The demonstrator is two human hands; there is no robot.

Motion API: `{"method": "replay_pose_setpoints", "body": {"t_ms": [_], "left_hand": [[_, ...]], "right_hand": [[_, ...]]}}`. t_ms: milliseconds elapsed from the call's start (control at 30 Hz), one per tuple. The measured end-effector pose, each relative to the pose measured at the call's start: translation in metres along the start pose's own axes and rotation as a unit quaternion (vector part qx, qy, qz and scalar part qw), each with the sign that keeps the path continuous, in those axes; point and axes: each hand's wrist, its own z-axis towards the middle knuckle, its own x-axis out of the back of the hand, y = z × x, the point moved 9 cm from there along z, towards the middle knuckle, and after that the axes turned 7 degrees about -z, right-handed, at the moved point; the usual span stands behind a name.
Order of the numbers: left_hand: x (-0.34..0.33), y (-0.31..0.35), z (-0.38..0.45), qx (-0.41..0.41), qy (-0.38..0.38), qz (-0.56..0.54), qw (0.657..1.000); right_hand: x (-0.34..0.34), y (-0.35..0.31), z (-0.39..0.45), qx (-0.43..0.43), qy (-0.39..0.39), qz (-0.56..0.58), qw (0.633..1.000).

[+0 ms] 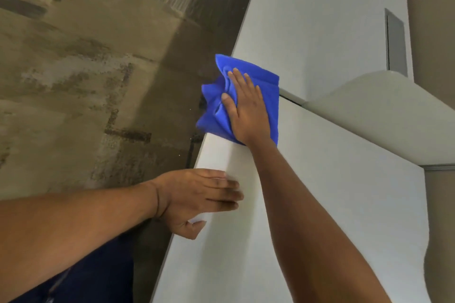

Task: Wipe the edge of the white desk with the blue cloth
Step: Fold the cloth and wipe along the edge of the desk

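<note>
Wiping surface: white table [320,204], long edge running beside a stained concrete floor [73,81].
Blue cloth [246,86]: bunched, draped over the table's edge, part hanging off the side.
Right hand [246,110]: fingers spread, palm flat, pressing the cloth down.
Left hand [197,199]: open, fingers together, resting on the table edge, well apart from the cloth.

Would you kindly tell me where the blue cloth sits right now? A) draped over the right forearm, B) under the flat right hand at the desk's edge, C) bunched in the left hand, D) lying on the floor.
B: the right hand lies flat on the blue cloth, pressing it over the white desk edge, while the left hand rests bare nearer the camera.
</note>
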Motion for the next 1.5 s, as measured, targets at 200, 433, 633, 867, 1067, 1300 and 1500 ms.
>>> {"method": "replay_pose_setpoints", "body": {"t_ms": [200,433,633,867,1067,1300,1500], "left_hand": [[0.006,0.006,-0.003,0.057,0.051,-0.038,0.996],[-0.015,0.069,-0.029,0.159,0.092,-0.058,0.981],[-0.017,0.063,-0.031,0.13,0.109,-0.095,0.981],[-0.029,0.063,-0.028,0.138,0.097,-0.096,0.981],[-0.03,0.063,-0.027,0.15,0.085,-0.106,0.979],[-0.024,0.063,-0.029,0.156,0.108,-0.121,0.974],[-0.029,0.063,-0.028,0.151,0.098,-0.124,0.976]], "right_hand": [[0.005,0.052,-0.031,-0.254,0.009,-0.026,0.967],[-0.017,-0.039,-0.055,-0.119,-0.013,-0.052,0.991],[-0.021,-0.039,-0.083,0.056,-0.034,-0.052,0.997],[-0.008,-0.01,0.012,-0.004,-0.013,-0.024,1.0],[-0.013,-0.023,-0.009,-0.053,-0.011,-0.039,0.998],[-0.026,-0.039,-0.123,-0.014,-0.031,-0.071,0.997],[-0.014,-0.012,-0.051,-0.01,-0.028,-0.052,0.998]]}}
